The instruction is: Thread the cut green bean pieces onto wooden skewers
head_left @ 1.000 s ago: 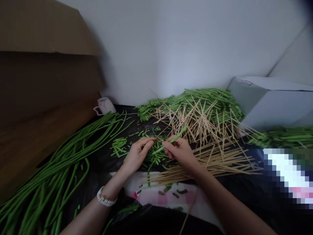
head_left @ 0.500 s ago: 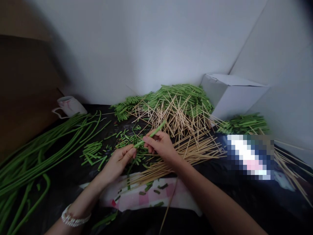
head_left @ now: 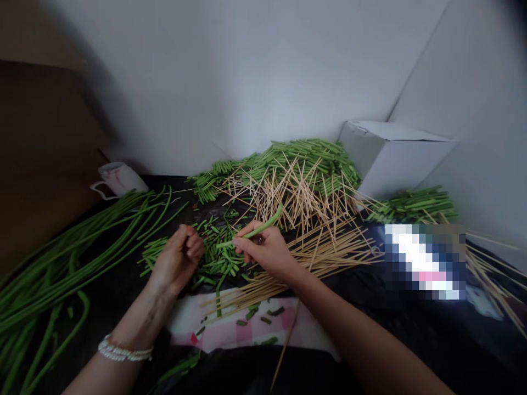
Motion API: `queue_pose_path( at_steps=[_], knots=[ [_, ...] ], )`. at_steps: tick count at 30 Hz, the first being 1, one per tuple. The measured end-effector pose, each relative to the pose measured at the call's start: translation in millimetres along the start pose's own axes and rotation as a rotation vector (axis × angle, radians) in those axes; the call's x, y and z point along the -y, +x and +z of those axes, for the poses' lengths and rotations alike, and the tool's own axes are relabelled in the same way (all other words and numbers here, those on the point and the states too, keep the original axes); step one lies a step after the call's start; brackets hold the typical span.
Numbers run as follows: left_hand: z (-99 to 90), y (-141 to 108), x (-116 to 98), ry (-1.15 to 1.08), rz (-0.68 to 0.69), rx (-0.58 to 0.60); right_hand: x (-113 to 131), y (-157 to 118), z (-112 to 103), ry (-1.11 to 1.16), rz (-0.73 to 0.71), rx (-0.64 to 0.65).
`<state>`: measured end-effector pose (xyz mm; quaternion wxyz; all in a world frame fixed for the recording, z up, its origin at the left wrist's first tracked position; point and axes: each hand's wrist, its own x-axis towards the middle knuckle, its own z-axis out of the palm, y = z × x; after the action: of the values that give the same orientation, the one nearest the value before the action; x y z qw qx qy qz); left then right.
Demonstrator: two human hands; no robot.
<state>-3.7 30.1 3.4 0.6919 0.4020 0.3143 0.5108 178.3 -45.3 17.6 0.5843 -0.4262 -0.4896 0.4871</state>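
Observation:
My right hand (head_left: 263, 247) pinches a length of long green bean (head_left: 267, 222), which slants up to the right and has a slightly curved far tip. To its left, my left hand (head_left: 179, 258) is closed, with the fingers curled in. Whatever it may hold is hidden. Both hands hover over a heap of short cut bean pieces (head_left: 222, 260). Right of my right hand lies a bundle of bare bamboo skewers (head_left: 333, 249). Behind the hands is a large stack of skewered bean pieces (head_left: 313, 156), their bare stick ends pointing toward me.
Uncut long beans (head_left: 102, 247) spread across the left side. A white mug (head_left: 121, 178) stands behind them. At the back right are a white box (head_left: 395, 159) and another bean bundle (head_left: 418, 206). A pink-and-white checked cloth (head_left: 230, 332) with scraps lies in front on black sheeting.
My left hand has let go of the bean's near end, moved left and curled shut. My right hand still holds the bean, shifted slightly left.

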Motion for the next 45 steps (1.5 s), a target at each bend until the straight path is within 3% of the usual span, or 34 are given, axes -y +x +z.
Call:
queue_pose_path(
  at_steps=[2,6,10,16,22,26,33,38,43,45],
  knots=[
    [1.6,-3.9,6.9,0.263,0.081,0.037,-1.3,-2.0,-0.6,-0.036,0.026,0.049],
    [12.4,-17.0,15.6,0.572,0.019,0.279,-5.5,-4.5,-3.4,-0.155,0.008,0.090],
    [15.2,-21.9,11.4,0.700,-0.039,0.513,-10.7,-2.7,-6.3,-0.227,-0.001,0.089],
    [9.9,-20.7,7.3,0.703,-0.134,0.589,-9.5,-0.7,-8.1,-0.110,0.033,0.046],
    [9.8,-18.4,13.4,0.581,-0.076,0.481,-4.2,0.1,-8.8,-0.192,-0.014,-0.033],
    [12.9,-17.6,19.1,0.401,-0.064,0.340,-5.2,-2.0,-6.3,-0.297,-0.085,-0.073],
    [23.0,-21.5,30.0,0.251,-0.029,0.176,-15.4,-8.7,-2.0,-0.695,-0.559,-0.124],
    [26.8,-21.6,36.1,0.169,-0.036,0.120,-23.5,-9.4,-0.5,-0.802,-0.710,-0.139],
    [9.5,-8.3,21.3,0.018,-0.030,-0.121,-28.2,-17.2,6.3,-0.906,-0.780,-0.009],
    [5.3,-7.6,15.2,0.098,0.009,-0.111,-28.5,-19.3,8.6,-0.908,-0.733,0.067]
  ],
)
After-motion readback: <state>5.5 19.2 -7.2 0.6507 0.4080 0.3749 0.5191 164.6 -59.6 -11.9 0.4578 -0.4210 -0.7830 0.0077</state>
